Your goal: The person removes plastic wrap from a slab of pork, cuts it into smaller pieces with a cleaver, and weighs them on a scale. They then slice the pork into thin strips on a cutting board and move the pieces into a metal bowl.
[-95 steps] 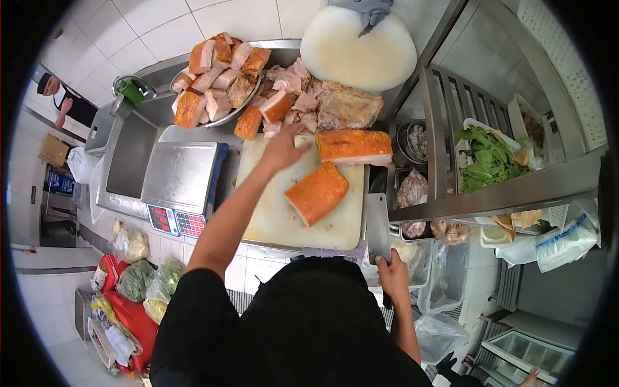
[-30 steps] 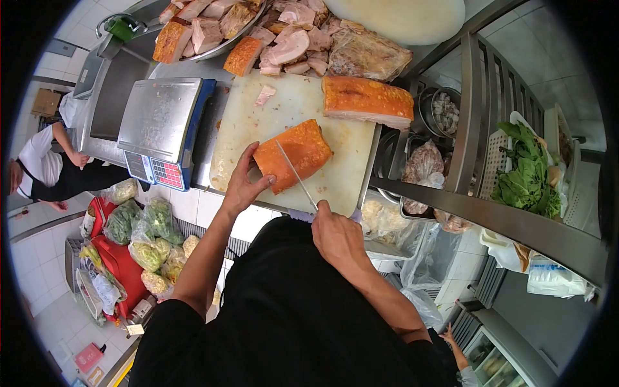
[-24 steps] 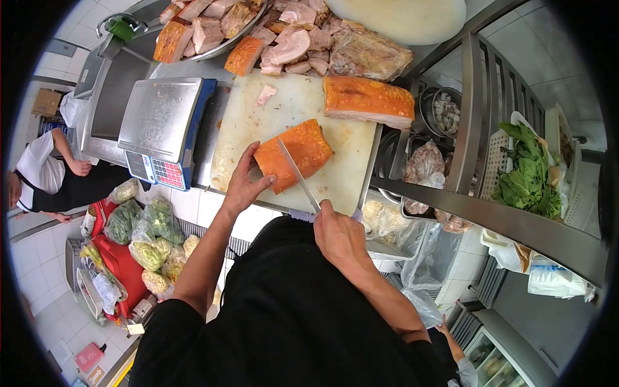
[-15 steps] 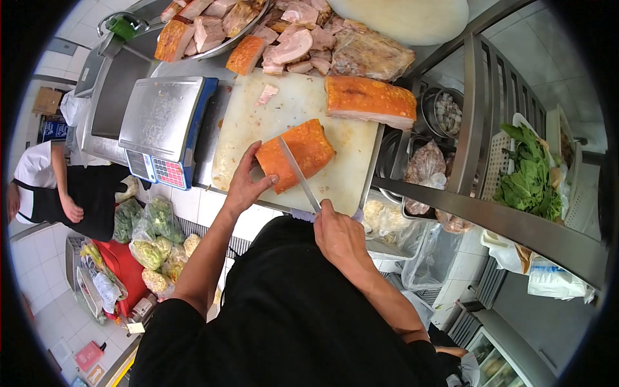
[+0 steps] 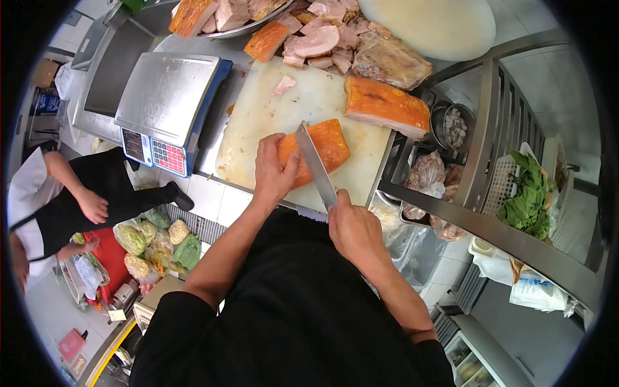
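A block of roast pork with orange crackling (image 5: 333,140) lies on the white cutting board (image 5: 248,132). My left hand (image 5: 277,169) grips its left end, thumb toward the blade. In my right hand (image 5: 356,231) is the handle of a kitchen knife (image 5: 314,161), fingers wrapped round it. The blade lies across the crackling beside my left thumb, its tip pointing away from me. Behind it to the right, a longer slab of roast pork (image 5: 387,105) rests at the board's edge. A small meat scrap (image 5: 284,84) sits at the back left.
Left of the board stands a digital scale (image 5: 169,97), with a sink (image 5: 132,55) beyond. Cut pork pieces (image 5: 317,42) are heaped behind the board. A metal rack (image 5: 490,213) borders the right side. At the left stands another person (image 5: 71,193), near bagged vegetables (image 5: 155,242).
My left hand has closed in over the pork's left end, nearer the knife. The blade shows more of its flat side. The view has shifted, and the other person at left has moved.
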{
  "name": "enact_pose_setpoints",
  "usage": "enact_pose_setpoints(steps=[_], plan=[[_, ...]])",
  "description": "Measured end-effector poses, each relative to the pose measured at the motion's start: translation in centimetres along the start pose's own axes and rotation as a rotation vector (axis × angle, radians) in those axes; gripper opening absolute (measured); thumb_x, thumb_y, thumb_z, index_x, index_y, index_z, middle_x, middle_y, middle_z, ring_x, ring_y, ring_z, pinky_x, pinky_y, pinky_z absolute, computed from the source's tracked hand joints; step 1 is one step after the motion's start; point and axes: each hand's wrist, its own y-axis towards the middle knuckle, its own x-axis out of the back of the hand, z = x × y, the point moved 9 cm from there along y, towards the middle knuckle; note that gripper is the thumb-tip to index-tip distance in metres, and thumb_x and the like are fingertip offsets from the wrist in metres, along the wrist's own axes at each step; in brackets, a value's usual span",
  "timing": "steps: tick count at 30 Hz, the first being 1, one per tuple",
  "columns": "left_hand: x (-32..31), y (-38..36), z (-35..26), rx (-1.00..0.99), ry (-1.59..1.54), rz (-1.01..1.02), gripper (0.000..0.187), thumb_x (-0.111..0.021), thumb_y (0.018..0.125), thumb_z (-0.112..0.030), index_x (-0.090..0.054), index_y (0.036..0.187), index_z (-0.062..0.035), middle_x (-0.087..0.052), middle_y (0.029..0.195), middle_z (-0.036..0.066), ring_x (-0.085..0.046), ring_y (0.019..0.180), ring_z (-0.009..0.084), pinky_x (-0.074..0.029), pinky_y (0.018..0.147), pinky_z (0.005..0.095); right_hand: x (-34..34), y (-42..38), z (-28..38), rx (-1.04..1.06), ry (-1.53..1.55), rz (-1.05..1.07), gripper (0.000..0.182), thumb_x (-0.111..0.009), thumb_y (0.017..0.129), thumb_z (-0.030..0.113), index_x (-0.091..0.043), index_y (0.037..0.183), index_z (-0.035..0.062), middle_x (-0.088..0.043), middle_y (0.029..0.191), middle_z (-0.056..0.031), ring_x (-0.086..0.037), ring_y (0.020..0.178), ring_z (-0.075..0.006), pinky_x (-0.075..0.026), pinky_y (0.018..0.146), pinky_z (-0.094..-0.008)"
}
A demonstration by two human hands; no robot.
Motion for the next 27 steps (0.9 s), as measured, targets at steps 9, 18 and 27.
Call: enact_pose_setpoints(steps=[9,18,27], plan=[[0.4,1.0,0.9,0.006,-0.008,-0.012,0.047,-0.070,0.089,-0.017,-0.052,0.128,0.0026,-0.057,0.122,0.022,-0.058,0.114,0.0418,-0.048,0.096,0.0479,0.6,7.0,3.5,-0.028,-0.051,0.084,0.019,-0.049,0.095,0.009,-0.055,0.105,-0.0066,-0.068,0.087,-0.0327,-0.067,0.086,-0.0516,-0.052,0.080,-0.0596],[0.4,0.3,0.2,-0.054,0.016,-0.043,0.048,-0.072,0.088,-0.018,-0.053,0.127,0.0012,-0.058,0.120,0.022,-0.057,0.113,0.0424,-0.048,0.096,0.0487,2.3,3.5,3.8,-0.093,-0.105,0.183,0.021,-0.047,0.095,0.010,-0.056,0.104,-0.0068,-0.069,0.093,-0.0345,-0.068,0.091,-0.0502,-0.052,0.084,-0.0583],[0.3,1.1,1.3,0.003,0.020,-0.015,0.047,-0.072,0.084,-0.016,-0.054,0.124,0.0015,-0.058,0.119,0.023,-0.058,0.110,0.0428,-0.048,0.094,0.0494,1.0,8.6,5.0,0.040,-0.123,0.188,0.026,-0.049,0.096,0.013,-0.056,0.111,-0.0066,-0.069,0.094,-0.0333,-0.069,0.093,-0.0491,-0.053,0.084,-0.0578]])
